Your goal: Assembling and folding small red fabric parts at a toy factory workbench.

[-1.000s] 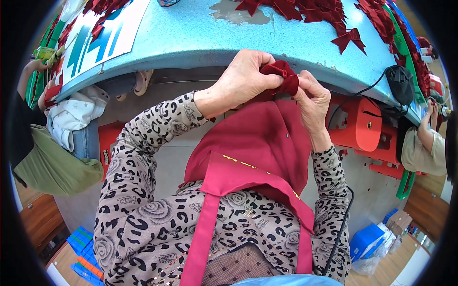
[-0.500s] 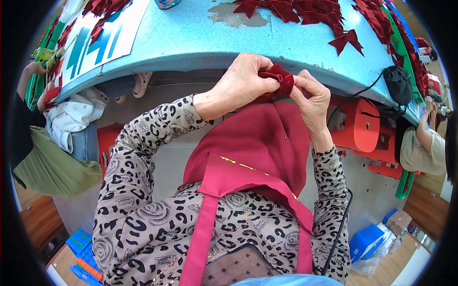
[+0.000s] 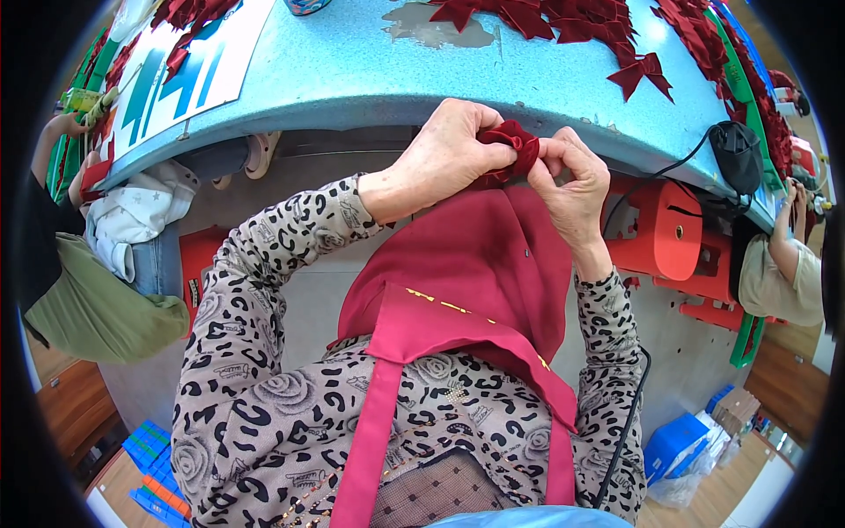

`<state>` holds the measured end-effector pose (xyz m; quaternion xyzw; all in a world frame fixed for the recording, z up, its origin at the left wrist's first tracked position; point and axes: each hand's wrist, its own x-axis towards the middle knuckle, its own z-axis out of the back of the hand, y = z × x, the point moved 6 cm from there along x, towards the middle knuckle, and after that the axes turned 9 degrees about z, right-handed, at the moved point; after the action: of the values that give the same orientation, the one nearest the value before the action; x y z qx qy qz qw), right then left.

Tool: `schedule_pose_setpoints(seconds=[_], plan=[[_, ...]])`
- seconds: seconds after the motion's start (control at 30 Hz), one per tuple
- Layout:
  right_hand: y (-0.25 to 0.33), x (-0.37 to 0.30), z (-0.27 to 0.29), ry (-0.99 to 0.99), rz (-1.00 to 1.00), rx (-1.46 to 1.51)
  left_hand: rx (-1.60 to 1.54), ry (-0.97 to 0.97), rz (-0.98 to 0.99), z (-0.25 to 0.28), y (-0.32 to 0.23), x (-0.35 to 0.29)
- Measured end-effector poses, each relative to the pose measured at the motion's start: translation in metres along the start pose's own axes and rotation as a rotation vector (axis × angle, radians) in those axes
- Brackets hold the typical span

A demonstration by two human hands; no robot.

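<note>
A dark red velvet bow is held up at the near edge of the light blue table, above my lap. My left hand grips it, thumb and fingers closed on its left side. At the bow's right side my right hand is closed in a pinch, fingertips against the fabric; any thin piece between them is too small to make out. The bow's underside is hidden by my fingers. Under both hands hangs my red apron.
Several finished red bows lie at the table's far side, one bow nearer. A black pouch with a cord sits at the right edge. Red stools stand below. Co-workers' hands show at left, and another person's arm at right.
My right fingertips have shifted slightly left and up against the bow, and the bow has turned a little. My left hand keeps its grip almost unmoved.
</note>
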<state>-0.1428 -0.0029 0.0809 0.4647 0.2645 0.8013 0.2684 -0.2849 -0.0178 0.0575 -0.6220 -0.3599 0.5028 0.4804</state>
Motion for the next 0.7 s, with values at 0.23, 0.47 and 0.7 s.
schedule_pose_setpoints(seconds=[0.23, 0.47, 0.7], plan=[[-0.009, 0.000, 0.003, -0.041, -0.050, 0.076, -0.167, 0.024, 0.015, -0.005, 0.000, 0.003], [-0.015, -0.001, -0.005, -0.021, -0.084, 0.208, -0.101, -0.050, -0.094, 0.005, -0.001, 0.004], [-0.016, 0.001, -0.003, 0.005, -0.134, 0.160, -0.037, -0.103, -0.131, 0.005, -0.002, 0.005]])
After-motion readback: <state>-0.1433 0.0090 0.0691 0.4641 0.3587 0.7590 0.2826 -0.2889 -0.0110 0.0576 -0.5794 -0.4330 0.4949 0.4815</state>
